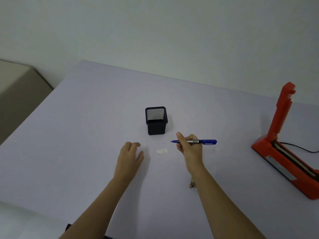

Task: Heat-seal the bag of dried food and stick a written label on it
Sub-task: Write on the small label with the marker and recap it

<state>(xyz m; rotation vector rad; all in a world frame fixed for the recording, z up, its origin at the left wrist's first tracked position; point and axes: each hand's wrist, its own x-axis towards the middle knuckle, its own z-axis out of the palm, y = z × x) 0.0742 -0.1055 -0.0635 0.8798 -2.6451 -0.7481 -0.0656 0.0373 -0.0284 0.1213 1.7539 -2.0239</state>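
Observation:
A small white label [162, 151] lies flat on the pale table between my hands. My right hand [189, 147] grips a blue marker pen [204, 141], uncapped, its tip pointing left above and to the right of the label. My left hand [130, 159] hovers palm down to the left of the label with relaxed fingers and holds nothing. The red heat sealer [283, 145] stands at the right edge with its arm raised. Only a scrap of the bag of dried food [192, 184] shows under my right forearm.
A black mesh pen holder [156, 120] stands behind the label. The sealer's black cable [300, 147] runs off to the right. A beige cabinet [19, 94] sits beyond the table's left edge. The wall closes the far side.

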